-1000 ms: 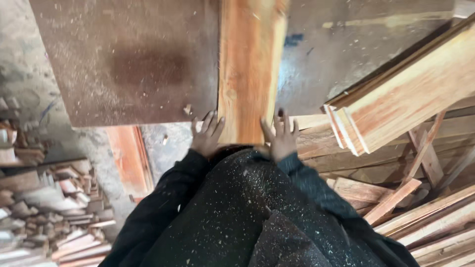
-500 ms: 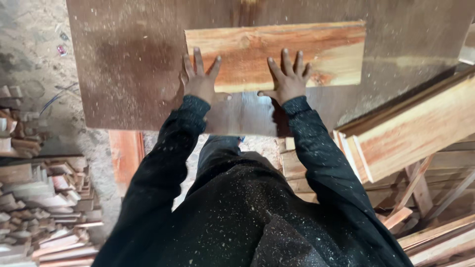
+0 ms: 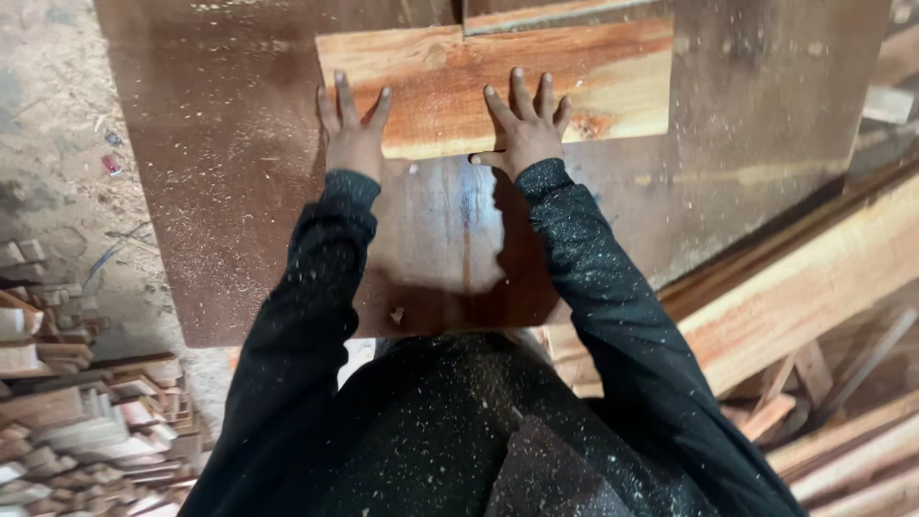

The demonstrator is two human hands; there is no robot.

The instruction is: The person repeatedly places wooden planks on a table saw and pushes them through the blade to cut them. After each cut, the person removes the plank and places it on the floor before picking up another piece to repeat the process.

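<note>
A reddish-brown wooden board (image 3: pixel 613 81) lies flat across a dark brown table top (image 3: pixel 230 191) dusted with sawdust. My left hand (image 3: pixel 352 134) rests with spread fingers on the board's near left corner. My right hand (image 3: pixel 525 124) presses flat on the board's near edge, a little right of the middle. Both arms reach forward in black sleeves speckled with sawdust. At the board's far edge a narrow slot or saw line (image 3: pixel 463 14) shows in the table.
A long pale plank with a reddish edge (image 3: pixel 814 287) leans at the right, above several thinner strips (image 3: pixel 842 450). A heap of short wood offcuts (image 3: pixel 77 412) lies on the sawdust-covered floor (image 3: pixel 48 144) at the lower left.
The board, lengthwise a second ago, now lies crosswise and has slid farther across the table. Both arms have stretched out with it, hands flat on its near edge.
</note>
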